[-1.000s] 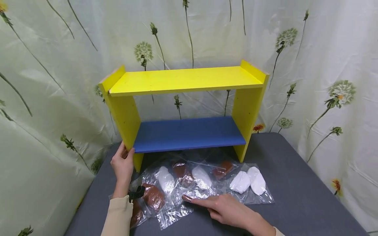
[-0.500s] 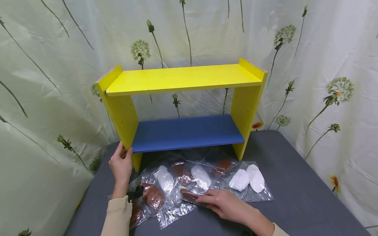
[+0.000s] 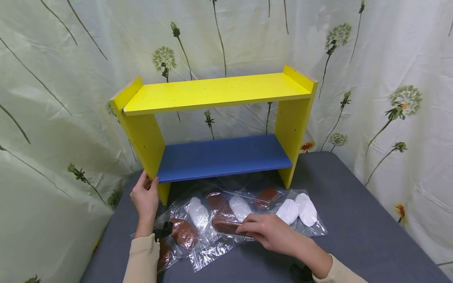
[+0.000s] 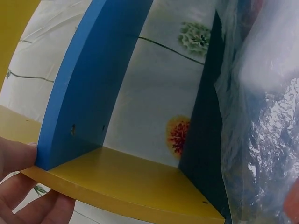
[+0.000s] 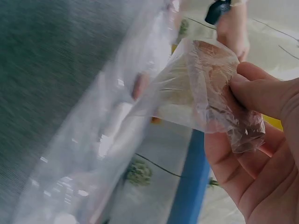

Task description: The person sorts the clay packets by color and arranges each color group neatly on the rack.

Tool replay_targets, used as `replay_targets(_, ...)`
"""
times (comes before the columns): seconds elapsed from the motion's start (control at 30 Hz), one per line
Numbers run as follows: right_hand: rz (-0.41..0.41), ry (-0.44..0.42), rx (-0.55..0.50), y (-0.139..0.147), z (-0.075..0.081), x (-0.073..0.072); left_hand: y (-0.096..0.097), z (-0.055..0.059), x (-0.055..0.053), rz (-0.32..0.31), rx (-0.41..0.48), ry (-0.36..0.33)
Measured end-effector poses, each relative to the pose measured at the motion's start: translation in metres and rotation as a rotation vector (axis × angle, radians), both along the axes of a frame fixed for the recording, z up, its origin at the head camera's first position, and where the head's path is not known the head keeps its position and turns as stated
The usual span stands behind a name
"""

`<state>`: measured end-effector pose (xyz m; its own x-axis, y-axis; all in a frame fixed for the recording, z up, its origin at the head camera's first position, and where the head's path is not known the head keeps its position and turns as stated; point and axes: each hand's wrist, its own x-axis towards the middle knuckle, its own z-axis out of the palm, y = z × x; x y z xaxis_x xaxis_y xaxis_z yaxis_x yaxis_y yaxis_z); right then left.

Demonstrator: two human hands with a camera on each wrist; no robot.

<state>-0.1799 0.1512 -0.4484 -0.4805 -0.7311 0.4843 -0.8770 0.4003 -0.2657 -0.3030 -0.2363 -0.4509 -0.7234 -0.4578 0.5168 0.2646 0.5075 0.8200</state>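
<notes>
My left hand grips the yellow left side panel of a small shelf unit. In the left wrist view, its thumb lies at the front corner of the blue shelf, with the fingers around the panel's outer side. Low in front of the unit, my right hand pinches a brown piece in a clear plastic bag between thumb and fingers. The bag's loose end hangs off to one side in the right wrist view. What the brown piece is, I cannot tell.
Several clear zip bags lie under and before the unit, with brown lumps and white oval pieces inside. The yellow top shelf spans above. A dark grey table carries everything, and a flower-print curtain hangs behind.
My right hand, earlier pointing with its index finger over the bags, has taken hold of the bagged brown piece and lifted it slightly. The left hand keeps its grip on the unit.
</notes>
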Motion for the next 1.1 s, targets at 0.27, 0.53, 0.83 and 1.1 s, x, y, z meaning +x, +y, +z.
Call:
replay_targets(0.27, -0.018, 0.033, -0.048, 0.004, 0.026, -0.004, 0.002, 0.0, -0.002, -0.009, -0.008, 0.014)
replay_targets(0.53, -0.045, 0.058, -0.029, -0.001, 0.045, -0.012, 0.002, 0.0, 0.001, 0.009, 0.025, 0.065)
replay_targets(0.83, -0.054, 0.056, -0.005, 0.001, 0.067, -0.017, 0.006, 0.0, 0.004, -0.016, 0.048, 0.102)
replay_targets(1.1, -0.055, 0.072, -0.056, 0.009, 0.09, -0.02, 0.006, 0.001, 0.0, -0.052, 0.035, 0.127)
